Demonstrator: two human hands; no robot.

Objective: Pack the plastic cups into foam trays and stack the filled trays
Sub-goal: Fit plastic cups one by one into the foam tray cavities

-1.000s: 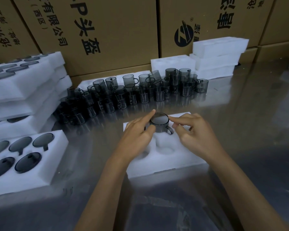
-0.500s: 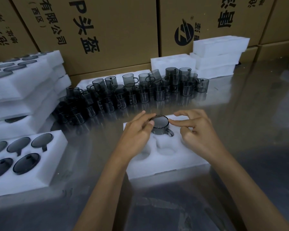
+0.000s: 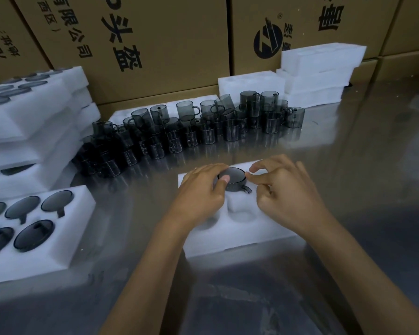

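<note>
Both hands, left (image 3: 198,192) and right (image 3: 286,189), pinch the smoky cup (image 3: 234,181) into the foam tray (image 3: 240,235); a misaligned handle could jam or tear foam.

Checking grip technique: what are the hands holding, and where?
A smoky plastic cup, by its rim: left hand and right hand fingertips on opposite sides.

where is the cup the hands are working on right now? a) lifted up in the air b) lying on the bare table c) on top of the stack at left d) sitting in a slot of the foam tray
d: the cup sits sunk in a far slot of the foam tray, with the left hand and right hand on either side of it.
</note>
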